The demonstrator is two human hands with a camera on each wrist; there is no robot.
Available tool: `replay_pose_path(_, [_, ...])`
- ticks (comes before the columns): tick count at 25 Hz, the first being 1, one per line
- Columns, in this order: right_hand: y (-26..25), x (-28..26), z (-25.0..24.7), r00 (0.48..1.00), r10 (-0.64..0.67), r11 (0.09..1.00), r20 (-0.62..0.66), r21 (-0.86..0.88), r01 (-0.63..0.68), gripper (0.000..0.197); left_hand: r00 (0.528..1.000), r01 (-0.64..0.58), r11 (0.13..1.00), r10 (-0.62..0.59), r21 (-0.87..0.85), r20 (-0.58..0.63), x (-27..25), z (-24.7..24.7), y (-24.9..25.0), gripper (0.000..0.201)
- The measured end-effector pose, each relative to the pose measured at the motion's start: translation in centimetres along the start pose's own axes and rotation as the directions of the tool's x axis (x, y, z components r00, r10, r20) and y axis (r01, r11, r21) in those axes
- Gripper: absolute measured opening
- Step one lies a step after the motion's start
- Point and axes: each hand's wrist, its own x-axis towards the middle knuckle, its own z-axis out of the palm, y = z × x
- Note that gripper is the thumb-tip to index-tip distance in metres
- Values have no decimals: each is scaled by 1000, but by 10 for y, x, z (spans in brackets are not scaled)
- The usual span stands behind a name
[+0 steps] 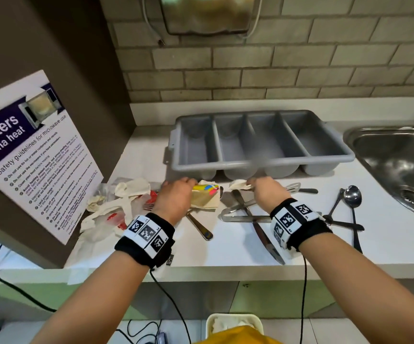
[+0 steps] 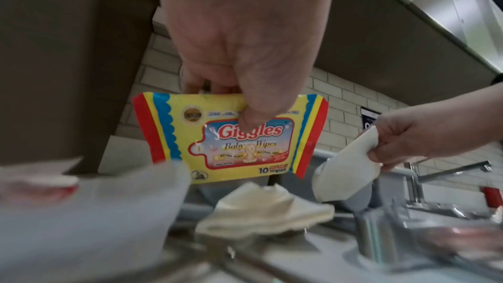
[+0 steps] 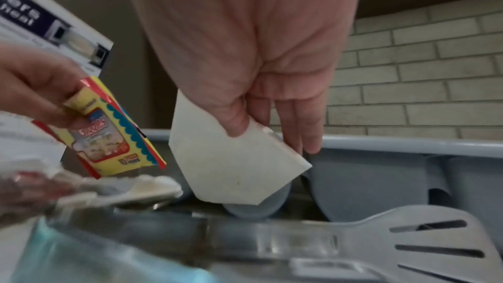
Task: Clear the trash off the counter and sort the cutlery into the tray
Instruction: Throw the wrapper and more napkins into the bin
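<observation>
Tray: grey, four compartments, on white counter against brick wall, sink just to its right. Left hand: thumb and fingers pinching wipes pack, lifted off counter. Right hand: pinching folded napkin at tray's near edge. Cutlery scattered near counter's front edge. Trash heaped left, beside poster.

Shared kitchenette, sink, microwave safety poster
</observation>
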Motion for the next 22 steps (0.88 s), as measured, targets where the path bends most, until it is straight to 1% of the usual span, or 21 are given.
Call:
replay_pose_path(2, [2,-11,-14,998,17,998,-61,57,-14,41,996,8,996,-15,-84,-85,-7,-19,1,43])
replay_pose_path(4, [5,-23,-26,981,12,996,-195,89,6,30,975,15,969,-69,-246,-212,-17,-37,5,40])
replay_pose_path(6, [13,-42,-36,938,-5,981,-348,180,72,20,939,-31,886,-133,-462,-318,-30,-51,17,34])
replay_pose_path(8, [25,-64,-45,883,8,934,-468,319,161,14,915,-118,745,-175,-656,-363,-44,-63,40,30])
replay_pose_path(10, [39,-92,-49,819,40,873,-572,419,250,13,926,-172,603,-170,-779,-337,-64,-66,69,28])
replay_pose_path(12, [51,-123,-45,749,74,827,-658,460,323,13,959,-161,469,-134,-868,-250,-87,-57,95,26])
replay_pose_path(13, [59,-139,-38,723,85,807,-685,473,353,12,971,-147,418,-110,-896,-211,-100,-47,109,23])
replay_pose_path(14, [68,-153,-29,701,88,788,-708,480,385,9,978,-140,385,-91,-912,-188,-113,-35,121,22])
replay_pose_path(15, [78,-165,-16,692,87,771,-716,488,409,8,981,-135,363,-79,-922,-175,-125,-21,131,23])
replay_pose_path(17, [97,-191,18,719,90,756,-690,517,401,9,988,-110,351,-65,-930,-141,-150,14,144,22])
replay_pose_path(19, [115,-211,54,749,111,767,-653,536,354,14,992,-73,367,-68,-927,-105,-173,49,149,21])
replay_pose_path(20, [122,-219,72,775,126,773,-620,550,315,15,994,-44,386,-78,-921,-80,-182,66,146,20])
replay_pose_path(21, [130,-226,94,823,148,775,-548,581,248,17,996,0,410,-79,-912,-36,-191,84,144,20])
replay_pose_path(22, [136,-232,116,882,165,775,-441,611,161,20,996,72,466,-78,-882,40,-198,109,138,23])
